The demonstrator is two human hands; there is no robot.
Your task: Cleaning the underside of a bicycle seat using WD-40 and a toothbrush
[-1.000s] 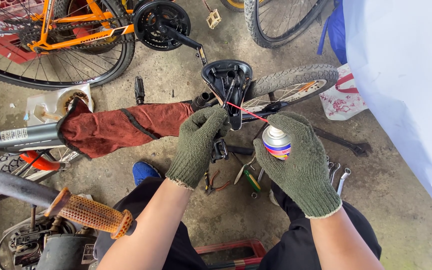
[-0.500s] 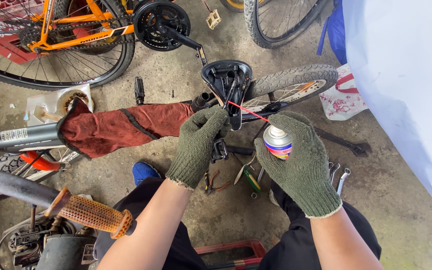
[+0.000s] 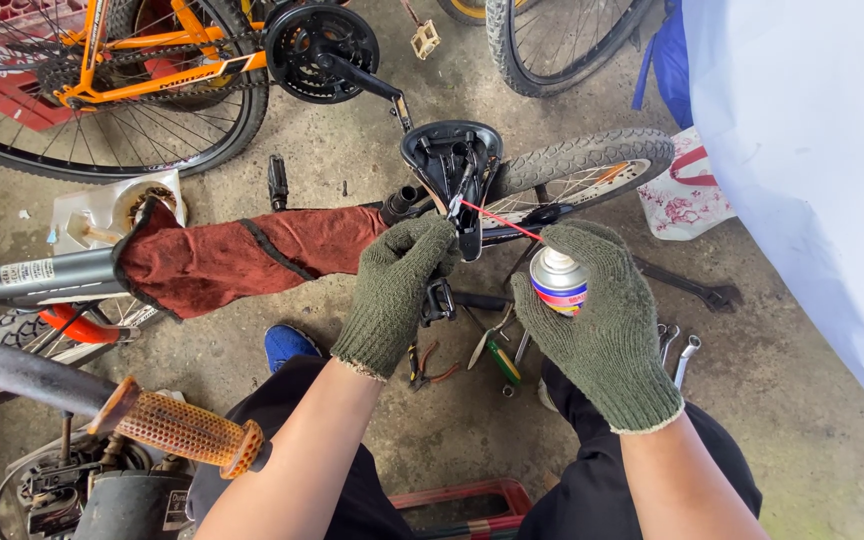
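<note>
Both my hands wear dark green knit gloves. My right hand [image 3: 607,330] grips a small spray can [image 3: 556,280] whose thin red straw [image 3: 500,221] points at the underside of an upturned black bicycle saddle [image 3: 449,150]. My left hand [image 3: 397,285] is closed on the bike frame just below the saddle, beside the seat post clamp [image 3: 400,205]. A dark red cloth [image 3: 242,255] is wrapped over the frame tube to the left of that hand.
An orange bicycle [image 3: 132,70] with a black chainring lies at the top left. A tyred wheel [image 3: 577,165] sits behind the saddle. Pliers, a green-handled tool [image 3: 497,355] and wrenches [image 3: 677,350] lie on the concrete floor. An orange handlebar grip [image 3: 177,430] juts out at lower left.
</note>
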